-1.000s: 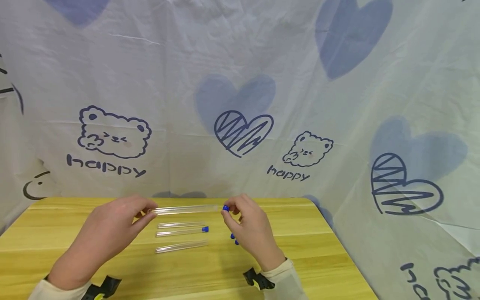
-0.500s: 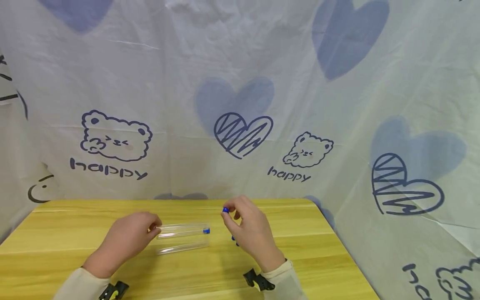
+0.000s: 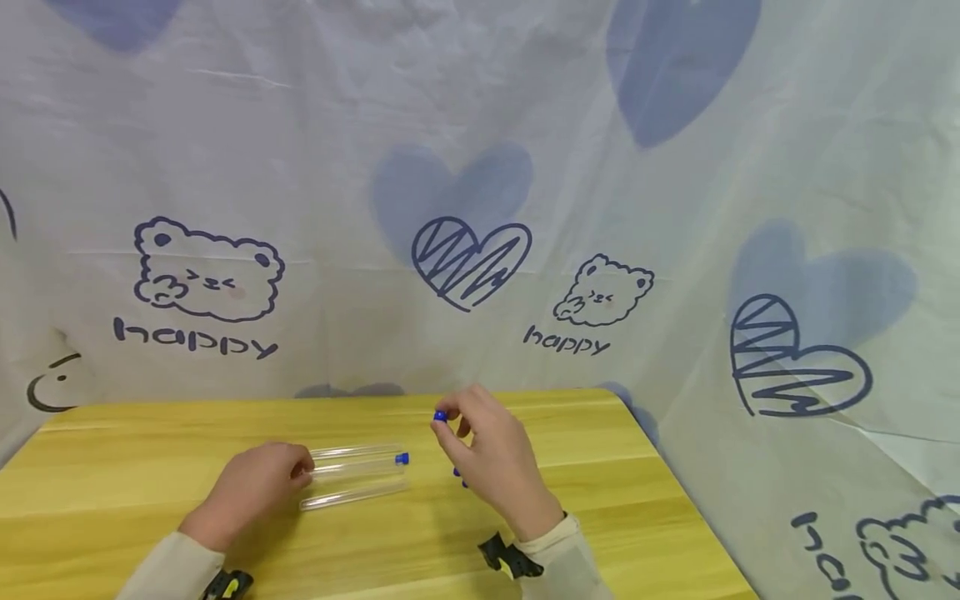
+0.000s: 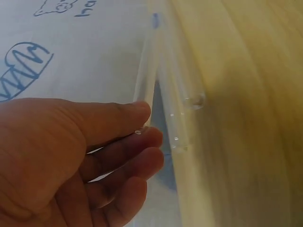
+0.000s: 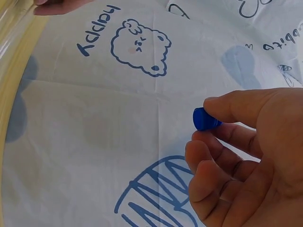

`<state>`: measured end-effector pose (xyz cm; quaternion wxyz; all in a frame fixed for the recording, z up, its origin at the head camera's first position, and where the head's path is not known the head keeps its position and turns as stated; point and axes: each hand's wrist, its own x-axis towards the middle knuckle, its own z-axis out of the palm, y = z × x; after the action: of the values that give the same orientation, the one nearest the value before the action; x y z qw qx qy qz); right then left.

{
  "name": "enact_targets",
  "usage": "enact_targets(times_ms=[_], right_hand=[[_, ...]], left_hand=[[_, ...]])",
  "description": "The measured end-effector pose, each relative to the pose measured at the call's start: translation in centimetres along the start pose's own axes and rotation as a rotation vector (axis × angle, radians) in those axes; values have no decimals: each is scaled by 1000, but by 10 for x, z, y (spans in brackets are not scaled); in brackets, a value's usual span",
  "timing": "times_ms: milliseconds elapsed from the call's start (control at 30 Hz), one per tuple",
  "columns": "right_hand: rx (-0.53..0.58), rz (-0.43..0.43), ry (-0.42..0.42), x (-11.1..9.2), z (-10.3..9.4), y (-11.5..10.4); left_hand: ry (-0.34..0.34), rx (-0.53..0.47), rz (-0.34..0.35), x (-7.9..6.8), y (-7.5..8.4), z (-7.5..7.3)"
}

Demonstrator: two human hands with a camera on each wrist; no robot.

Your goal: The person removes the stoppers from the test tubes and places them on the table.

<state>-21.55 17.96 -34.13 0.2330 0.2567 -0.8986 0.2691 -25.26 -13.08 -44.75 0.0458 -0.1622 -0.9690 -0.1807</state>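
The left hand (image 3: pixel 258 483) pinches one end of the far tube (image 3: pixel 363 451) between thumb and finger, low at the table (image 3: pixel 600 517). Just beside it lies the middle tube (image 3: pixel 348 469) – a blue cap (image 3: pixel 402 459) on its right end – and then the near tube (image 3: pixel 352 496). The right hand (image 3: pixel 495 458), apart from the left, grips a loose cap (image 3: pixel 440 416) between thumb and forefinger – more blue caps (image 3: pixel 457 472) lie on the table beside it, partly hidden.

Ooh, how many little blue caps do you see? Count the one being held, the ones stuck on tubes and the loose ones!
Held cap, in the right hand: 1
Stuck-on cap, on a clear tube: 1
Loose caps, partly hidden by that hand: 2
Total in sight: 4
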Motion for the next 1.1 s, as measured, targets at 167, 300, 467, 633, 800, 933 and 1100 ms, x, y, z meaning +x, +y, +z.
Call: enact_targets(times_ms=[167, 300, 467, 633, 800, 933, 1100], right_hand=[[8, 3, -10, -1, 2, -1], [5, 4, -14, -1, 2, -2], [5, 22, -30, 0, 2, -3], [-9, 25, -34, 0, 2, -3], [-11, 17, -29, 0, 2, -1], [-2, 10, -25, -1, 3, 1], [-16, -11, -26, 0, 6, 3]], left_hand=[[-1, -24, -19, 0, -4, 8], [16, -22, 6, 0, -8, 13], [14, -35, 14, -3, -11, 16], [8, -32, 6, -2, -12, 18], [2, -40, -22, -2, -11, 15], [15, -47, -44, -7, -6, -7], [50, -28, -69, -15, 3, -56]])
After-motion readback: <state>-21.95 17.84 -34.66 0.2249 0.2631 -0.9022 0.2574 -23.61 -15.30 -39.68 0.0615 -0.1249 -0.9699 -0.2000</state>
